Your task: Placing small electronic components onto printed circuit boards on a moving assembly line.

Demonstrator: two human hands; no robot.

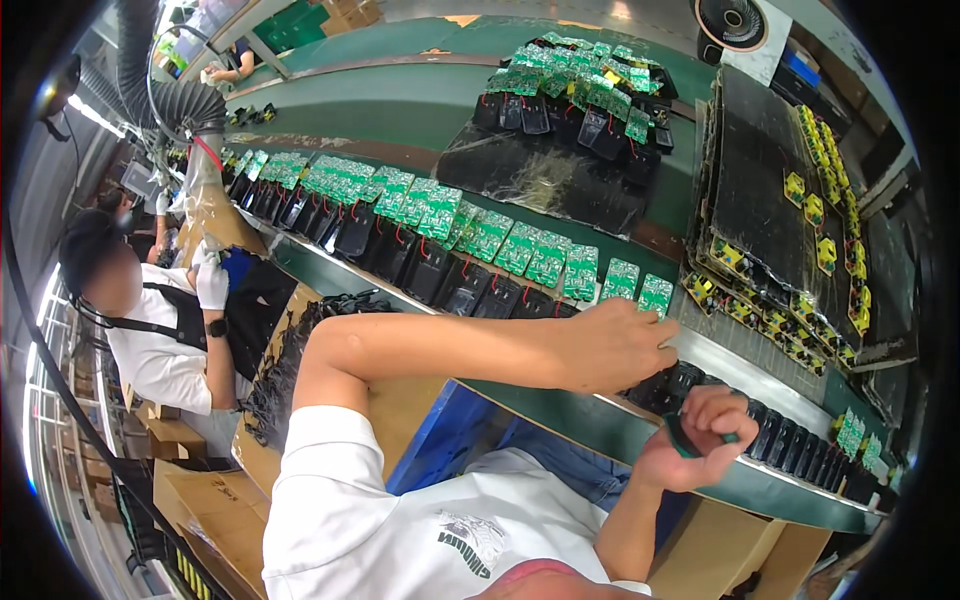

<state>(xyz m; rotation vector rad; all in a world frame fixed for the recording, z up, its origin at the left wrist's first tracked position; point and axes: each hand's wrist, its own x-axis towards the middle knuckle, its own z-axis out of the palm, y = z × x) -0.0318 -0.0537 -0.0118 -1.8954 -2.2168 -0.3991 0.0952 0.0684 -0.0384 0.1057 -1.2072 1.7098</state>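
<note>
Long green bench in a busy workshop, its near side lined with a row of parts. Over that row reaches the left hand, back uppermost and fingers bent downward; I cannot tell whether anything is pinched beneath them. Just beside it, the right hand is curled, palm up, around a dark green handle, perhaps a small tool's.

Next to the left hand stand green circuit boards, leaning in a line with black cases in front of them and thin red wires between. More black cases continue past the right hand.

Each board should be light and stiff but fragile, its small parts easily knocked; the long bare edges look the best hold. The cases seem hard, smooth and a little slippery, so gripping both sides would suit. Wires look soft and could tear if they bore the weight, so board and case are best lifted together.

Farther out, more boards lie heaped on a black sheet, black panels with yellow parts are stacked to the right, and a gloved co-worker works at the left.
</note>
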